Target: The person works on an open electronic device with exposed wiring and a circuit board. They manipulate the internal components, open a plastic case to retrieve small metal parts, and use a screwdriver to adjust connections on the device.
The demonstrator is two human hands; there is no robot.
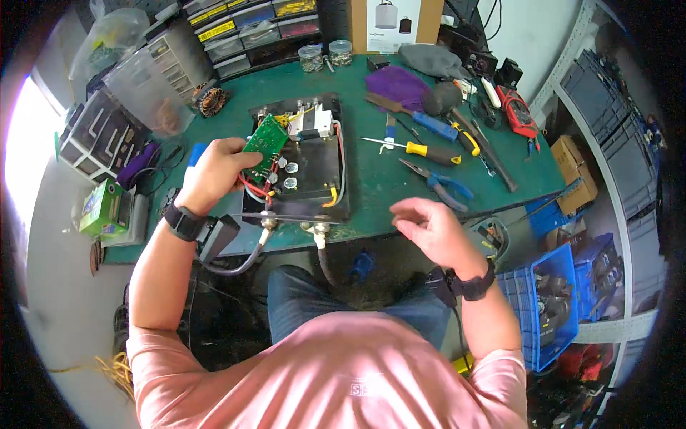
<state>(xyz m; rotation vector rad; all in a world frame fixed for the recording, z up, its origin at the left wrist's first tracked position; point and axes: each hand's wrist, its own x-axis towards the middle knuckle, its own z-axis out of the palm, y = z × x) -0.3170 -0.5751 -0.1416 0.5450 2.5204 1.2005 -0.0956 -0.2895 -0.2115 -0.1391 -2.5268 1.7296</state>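
Note:
My left hand [218, 171] grips a green circuit board [269, 143], tilted over the left part of an open black electronic unit [314, 164]. Red and yellow wires, a white block [321, 123] and round silver terminals are on the unit, and two thick cables [321, 252] hang from its front. My right hand [429, 225] hovers at the table's front edge, right of the unit, fingers loosely bent and apart, holding nothing. Near it lie pliers [451, 191] with blue handles and a yellow-handled screwdriver [429, 150].
A green workbench [379, 222] carries a hammer [493, 161], purple cloth [393, 86], red meter [516, 111] and two jars. Drawer organisers [254, 36] and boxes line the back and left. Blue crates [536, 314], a bucket and metal shelving [600, 332] stand at the right.

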